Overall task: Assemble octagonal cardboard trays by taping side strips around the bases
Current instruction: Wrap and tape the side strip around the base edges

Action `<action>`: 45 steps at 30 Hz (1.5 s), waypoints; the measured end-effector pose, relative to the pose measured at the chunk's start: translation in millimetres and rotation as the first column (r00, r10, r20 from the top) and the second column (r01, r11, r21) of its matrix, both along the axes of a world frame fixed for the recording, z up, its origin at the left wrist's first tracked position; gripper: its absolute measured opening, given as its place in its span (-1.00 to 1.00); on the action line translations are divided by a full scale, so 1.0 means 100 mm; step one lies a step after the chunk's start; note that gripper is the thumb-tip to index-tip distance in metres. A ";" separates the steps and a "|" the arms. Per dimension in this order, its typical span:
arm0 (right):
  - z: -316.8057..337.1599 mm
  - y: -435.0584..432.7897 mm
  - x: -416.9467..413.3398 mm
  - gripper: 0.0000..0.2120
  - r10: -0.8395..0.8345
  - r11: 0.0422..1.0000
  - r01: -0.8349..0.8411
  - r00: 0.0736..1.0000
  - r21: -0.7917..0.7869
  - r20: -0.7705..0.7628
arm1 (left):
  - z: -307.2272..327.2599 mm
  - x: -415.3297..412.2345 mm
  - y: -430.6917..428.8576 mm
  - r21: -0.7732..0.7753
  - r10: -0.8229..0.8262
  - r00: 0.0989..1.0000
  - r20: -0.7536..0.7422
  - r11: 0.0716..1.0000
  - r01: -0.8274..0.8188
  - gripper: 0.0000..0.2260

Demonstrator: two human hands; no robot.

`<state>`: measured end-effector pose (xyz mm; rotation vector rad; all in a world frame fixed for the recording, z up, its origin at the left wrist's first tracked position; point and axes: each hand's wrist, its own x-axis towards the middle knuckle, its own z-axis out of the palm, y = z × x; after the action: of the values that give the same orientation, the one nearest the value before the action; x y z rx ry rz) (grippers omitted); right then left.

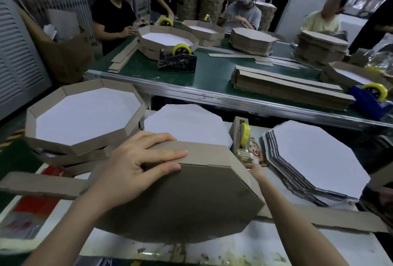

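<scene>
Octagonal base (191, 199) (brown underside toward the viewer) stands tilted on the white worktable (268, 244), with the side strip (208, 153) along its upper edge. Left hand (138, 168) presses the strip with flat, straight fingers. Right hand (256, 171) is half hidden behind the right edge, so its grip cannot be told.

Honestly, nothing here reads as proper text. The closest thing is a dark pen scribble (203, 96) on the metal rail (234, 100), straight past the upturned tray (180, 197) that the left hand (136, 165) presses on, and it's just squiggles. The red printed sheet (36, 204) off to the left of that hand is too blurred to read. Same goes for the shiny packet (253, 155) just beyond the right hand (256, 171).
</scene>
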<state>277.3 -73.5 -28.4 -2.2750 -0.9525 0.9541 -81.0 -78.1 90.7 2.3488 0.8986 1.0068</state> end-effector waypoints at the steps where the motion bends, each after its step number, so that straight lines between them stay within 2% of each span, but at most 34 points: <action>1: 0.06 0.02 -0.04 -0.86 0.037 0.999 -0.037 0.999 0.013 0.020 | 0.01 -0.01 0.00 -0.007 0.001 1.000 -0.012 1.000 -0.001 -0.74; 3: 0.21 0.08 -0.11 -0.83 0.057 0.996 -0.060 0.997 0.062 0.045 | 0.01 -0.03 0.00 -0.021 -0.006 0.999 -0.036 1.000 0.005 -0.74; 4: 0.31 0.11 -0.15 -0.74 0.062 0.994 -0.064 0.998 0.087 0.022 | 0.02 -0.04 -0.01 -0.029 -0.014 0.999 -0.046 1.000 0.013 -0.73; 7: 0.72 0.18 -0.29 -0.25 0.034 0.985 0.009 0.969 0.173 -0.245 | 0.06 -0.07 -0.01 -0.043 -0.042 0.998 -0.051 0.998 0.040 -0.74; 8: 0.86 0.19 -0.35 -0.25 0.003 0.973 0.066 0.955 0.223 -0.295 | 0.07 -0.07 0.00 -0.037 -0.051 0.998 -0.047 0.998 0.050 -0.76; 10: 1.15 0.20 -0.47 -0.50 -0.036 0.928 0.165 0.933 0.335 -0.359 | 0.11 -0.06 0.01 -0.009 -0.063 0.997 -0.046 0.998 0.062 -0.78; 12: 1.40 0.17 -0.63 -0.76 -0.003 0.877 0.250 0.857 0.411 -0.516 | 0.17 -0.03 0.00 -0.021 -0.085 0.996 -0.036 0.996 0.085 -0.80; 13: 1.52 0.13 -0.72 -0.80 0.024 0.861 0.279 0.813 0.425 -0.582 | 0.20 -0.01 -0.01 -0.029 -0.103 0.994 -0.028 0.994 0.102 -0.82; 16: 1.83 -0.02 -0.97 -0.80 0.117 0.845 0.285 0.727 0.453 -0.676 | 0.26 0.08 -0.07 -0.027 -0.118 0.990 -0.072 0.993 0.116 -0.92; 18: 1.97 -0.15 -1.13 -0.77 0.157 0.845 0.285 0.677 0.453 -0.719 | 0.27 0.12 -0.13 -0.046 -0.101 0.986 -0.135 0.994 0.095 -0.83; 21: 2.06 -0.38 -1.31 -0.71 0.192 0.860 0.264 0.626 0.437 -0.756 | 0.23 0.12 -0.18 0.043 -0.021 0.983 -0.184 0.999 0.029 -0.75; 24: 2.04 -0.60 -1.47 -0.70 0.192 0.877 0.251 0.597 0.409 -0.779 | 0.23 0.08 -0.22 0.071 0.015 0.986 -0.164 0.997 -0.003 -0.64; 28: 1.95 -0.81 -1.65 -0.70 0.172 0.899 0.239 0.578 0.367 -0.798 | 0.26 0.06 -0.22 0.056 -0.001 0.990 -0.142 0.998 0.009 -0.60; 32: 1.92 -0.95 -1.75 -0.74 0.162 0.908 0.254 0.522 0.334 -0.837 | 0.24 0.07 -0.21 0.050 -0.023 0.990 -0.141 0.998 0.030 -0.53; 45: 1.78 -1.27 -1.86 -0.71 0.160 0.900 0.329 0.358 0.285 -0.920 | 0.21 0.06 -0.17 0.106 -0.028 0.986 -0.163 0.993 0.046 -0.60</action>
<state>91.1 -200.9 149.2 -1.0027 -0.3959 1.5340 -75.3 -94.6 111.7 2.5601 0.8747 0.8814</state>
